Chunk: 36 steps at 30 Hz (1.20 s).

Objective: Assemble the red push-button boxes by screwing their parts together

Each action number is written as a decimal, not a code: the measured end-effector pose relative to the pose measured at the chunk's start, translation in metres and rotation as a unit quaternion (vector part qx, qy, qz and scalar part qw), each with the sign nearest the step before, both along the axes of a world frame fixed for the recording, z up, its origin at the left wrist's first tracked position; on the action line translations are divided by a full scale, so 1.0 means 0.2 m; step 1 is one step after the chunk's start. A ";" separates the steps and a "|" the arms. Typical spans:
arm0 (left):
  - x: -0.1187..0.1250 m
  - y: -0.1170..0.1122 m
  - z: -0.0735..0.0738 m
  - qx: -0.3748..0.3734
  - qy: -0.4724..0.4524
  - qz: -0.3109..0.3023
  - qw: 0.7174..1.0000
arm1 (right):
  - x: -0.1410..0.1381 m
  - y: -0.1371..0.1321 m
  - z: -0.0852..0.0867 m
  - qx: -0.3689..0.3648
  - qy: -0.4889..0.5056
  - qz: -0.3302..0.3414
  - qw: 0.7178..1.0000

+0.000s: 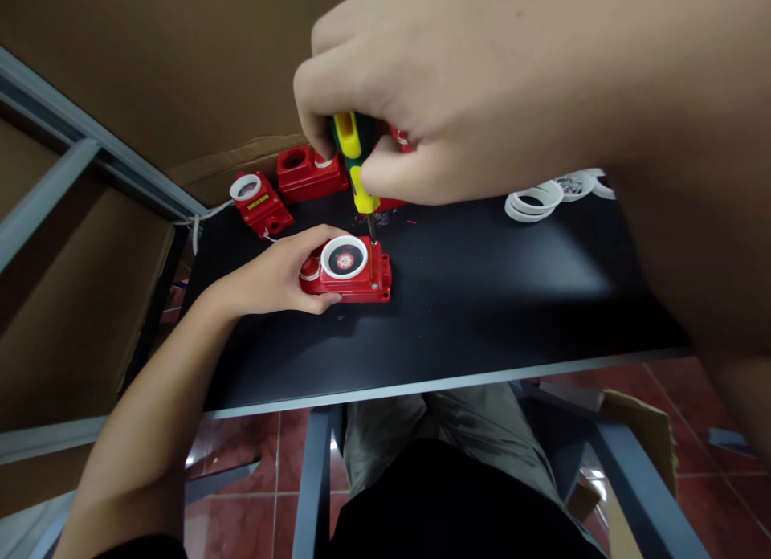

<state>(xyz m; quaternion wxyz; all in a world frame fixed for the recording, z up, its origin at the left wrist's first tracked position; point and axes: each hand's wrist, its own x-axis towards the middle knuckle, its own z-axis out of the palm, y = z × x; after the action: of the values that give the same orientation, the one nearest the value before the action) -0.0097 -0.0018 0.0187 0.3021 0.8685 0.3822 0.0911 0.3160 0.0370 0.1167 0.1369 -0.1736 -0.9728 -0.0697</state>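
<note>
At the upper left of the frame, a labelled case (263,212) and a plain case (310,177), both red, sit towards the back of the black desk (458,302). Just left of centre, your left hand (289,271) is curled part-way closed around the left end of the red box (358,288), fingers at its far edge and thumb at its near edge. The box lies on the desk at the middle of the frame, white ring (325,258) facing up. Above it, your right hand (391,97) is closed around the screwdriver (362,191), its tip down at the box's upper right corner. You seem to be driving or loosening a screw there; which way you are turning, I cannot tell. The next move calls for an upright shaft, a well-seated tip and firm pressure from your left hand, so the box doesn't twist. A screw (375,286) shows at the lower right corner. Farther right, near the desk's back edge, are loose white rings (530,215) and a dish (575,185) of small metal parts
</note>
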 end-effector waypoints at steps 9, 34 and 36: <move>0.00 0.00 0.00 0.001 0.006 0.000 1.000 | -0.12 -0.16 0.05 0.096 -0.026 -0.247 0.964; 0.01 -0.01 0.01 -0.003 0.004 0.006 1.000 | -0.11 -0.07 0.05 0.022 -0.003 -0.045 0.999; 0.01 0.00 0.00 -0.002 0.007 0.007 1.000 | -0.13 -0.07 0.06 0.018 -0.026 -0.064 0.997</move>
<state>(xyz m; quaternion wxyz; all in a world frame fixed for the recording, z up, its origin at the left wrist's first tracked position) -0.0079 -0.0026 0.0193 0.3008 0.8658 0.3905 0.0864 0.2904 0.0222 0.1278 0.1103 -0.2307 -0.9615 -0.1002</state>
